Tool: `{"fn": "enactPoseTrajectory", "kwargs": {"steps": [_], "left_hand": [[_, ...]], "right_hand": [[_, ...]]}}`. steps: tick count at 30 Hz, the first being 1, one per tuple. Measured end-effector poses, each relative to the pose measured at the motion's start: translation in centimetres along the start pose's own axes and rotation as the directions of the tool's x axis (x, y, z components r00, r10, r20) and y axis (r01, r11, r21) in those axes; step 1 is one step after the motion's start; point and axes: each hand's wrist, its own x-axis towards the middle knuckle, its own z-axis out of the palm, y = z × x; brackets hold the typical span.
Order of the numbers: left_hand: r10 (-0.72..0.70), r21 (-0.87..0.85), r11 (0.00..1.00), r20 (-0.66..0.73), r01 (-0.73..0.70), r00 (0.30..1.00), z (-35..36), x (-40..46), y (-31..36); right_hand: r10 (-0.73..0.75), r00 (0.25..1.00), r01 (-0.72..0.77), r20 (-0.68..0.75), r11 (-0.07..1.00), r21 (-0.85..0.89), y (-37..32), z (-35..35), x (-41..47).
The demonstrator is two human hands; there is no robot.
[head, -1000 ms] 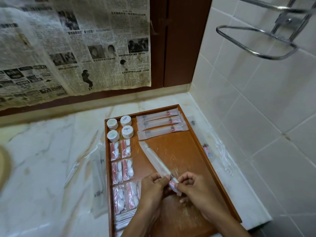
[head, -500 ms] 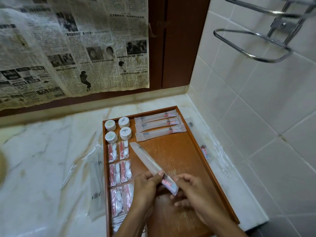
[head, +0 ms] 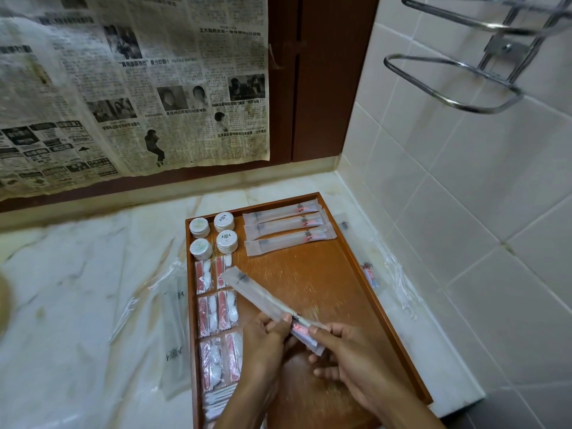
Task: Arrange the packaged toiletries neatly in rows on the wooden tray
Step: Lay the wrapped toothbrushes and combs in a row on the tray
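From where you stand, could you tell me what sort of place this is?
Most likely a hotel-style bathroom: a pale marble counter meets glossy cream wall tiles, a chrome towel rack hangs above, and a brown wooden tray holds packaged guest toiletries, one long clear packet held in both hands.

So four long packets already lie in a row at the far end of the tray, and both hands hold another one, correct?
Not quite: the head view shows three long packets lying at the far end of the tray, not four. The left hand and right hand do hold another packet.
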Motion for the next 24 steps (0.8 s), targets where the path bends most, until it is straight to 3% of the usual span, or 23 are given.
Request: {"fn": "enactPoseTrajectory", "kwargs": {"steps": [11, 18, 24], "left_hand": [[-0.038, -0.044, 0.998, 0.057, 0.041, 0.998, 0.1, -0.6, 0.9], [0.079, -0.093, 0.992, -0.083, -0.087, 0.993, -3.0, 1.4, 4.6], [0.134, -0.032, 0.990, -0.151, -0.140, 0.979, -3.9, 2.0, 5.1]], "right_hand": [[-0.043, 0.999, 0.043, -0.011, 0.999, -0.005, 0.9, 0.1, 0.0], [-0.097, 0.995, 0.092, -0.018, 0.978, -0.185, 0.5, -1.5, -0.3], [-0.093, 0.996, 0.094, 0.017, 0.986, -0.139, 0.4, -2.0, 0.0]]}}
